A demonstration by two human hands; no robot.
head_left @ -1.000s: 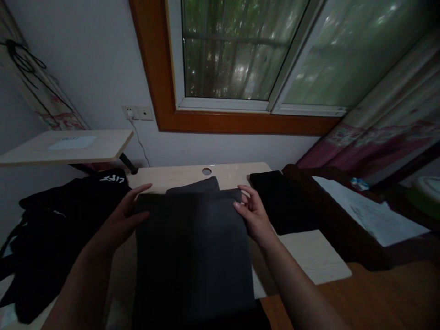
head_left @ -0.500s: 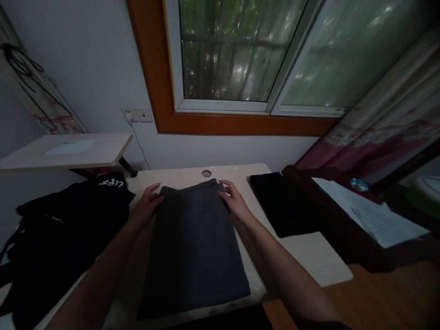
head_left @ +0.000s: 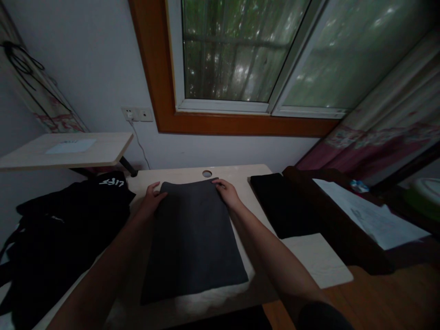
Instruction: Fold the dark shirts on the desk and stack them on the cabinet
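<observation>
A folded dark grey garment [head_left: 194, 238] lies flat on the pale wooden desk [head_left: 240, 174] in front of me. My left hand [head_left: 151, 199] is at its far left corner; the thumb rests over the edge, while the fingers curl beside it and are partly hidden. At the far right corner, my right hand [head_left: 227, 192] pinches the cloth between thumb and fingers. To the right lies a black folded cloth [head_left: 283, 204], which neither hand touches.
Black clothing with white lettering [head_left: 75, 220] is heaped at the left, below a raised shelf [head_left: 113, 153]. A dark brown piece of furniture [head_left: 330, 220] with paper sheets [head_left: 364, 211] stands at the right. Behind the desk are a wall socket [head_left: 137, 114] and a window.
The grey garment has shifted slightly away from me, and its far edge looks smoother. My right hand has moved a little inward along that corner; my left thumb reaches further over the cloth.
</observation>
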